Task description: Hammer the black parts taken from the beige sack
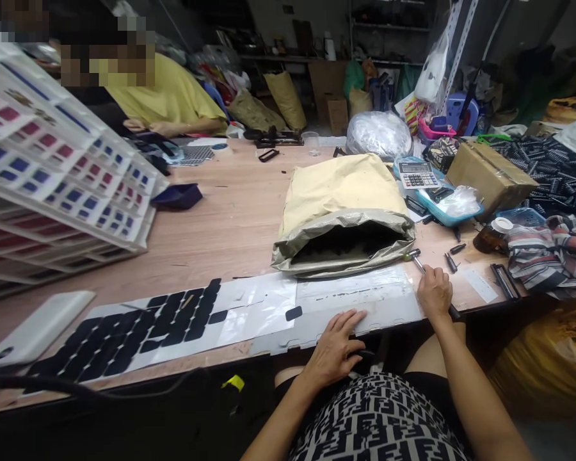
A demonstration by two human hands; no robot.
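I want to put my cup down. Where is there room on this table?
Bare wood lies between the stacked white plastic trays and the yellow-grey open bag, behind the long grey sheet with black pads. The right end, around the grey calculator and brown cardboard box, is crowded.

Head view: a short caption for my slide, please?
Left hand rests on a white sheet; right hand holds a metal tool beside an open bag.

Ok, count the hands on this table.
3: left hand flat on the white sheet, right hand gripping a slim tool by the bag, a co-worker's hand far back left; another may be hidden.
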